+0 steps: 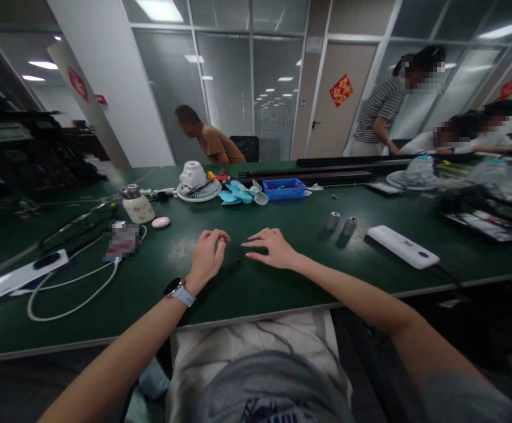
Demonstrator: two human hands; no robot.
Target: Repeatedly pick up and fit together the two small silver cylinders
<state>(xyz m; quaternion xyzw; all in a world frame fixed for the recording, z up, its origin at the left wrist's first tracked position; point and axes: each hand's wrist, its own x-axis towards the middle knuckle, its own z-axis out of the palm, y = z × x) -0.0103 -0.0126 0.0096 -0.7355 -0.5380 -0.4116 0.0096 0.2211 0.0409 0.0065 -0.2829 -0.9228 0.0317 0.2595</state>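
Note:
Over the green table (185, 244), my left hand (208, 255), with a watch (180, 291) at its wrist, is loosely curled, palm inward. Nothing shows in it. Facing it, my right hand (273, 249) has thumb and fingers spread with nothing between them. A gap separates the two hands. Below that gap lies a small dark piece (238, 261), too small to name. To the right of my right hand stand a grey metallic cylinder (333, 221) and a second metallic cylinder (350, 226); neither hand touches them.
A white power strip (402, 247) lies right. Behind are a blue tray (284, 190), light-blue fan blades (238, 192) and a white fan part (194, 179). A cream bottle (137, 205), pink oval case (161, 222) and white cable (117, 276) lie left. Several people are across the table.

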